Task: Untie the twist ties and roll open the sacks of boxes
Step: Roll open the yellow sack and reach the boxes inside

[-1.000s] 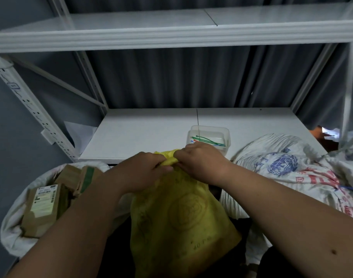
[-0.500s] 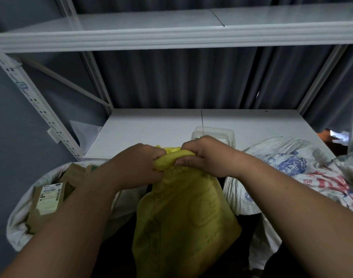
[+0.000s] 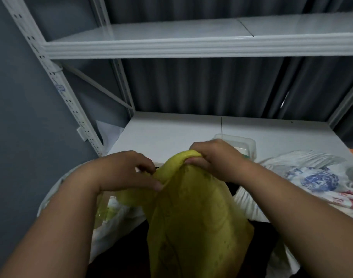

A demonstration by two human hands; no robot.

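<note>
Yellow sack [image 3: 193,213] mouth hidden in left hand [image 3: 129,171] and right hand [image 3: 213,157].

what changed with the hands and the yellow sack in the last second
The left hand moved left and down, away from the right hand, spreading the yellow sack mouth. Both hands still grip the sack; the white sack and plastic tub stayed put.
</note>
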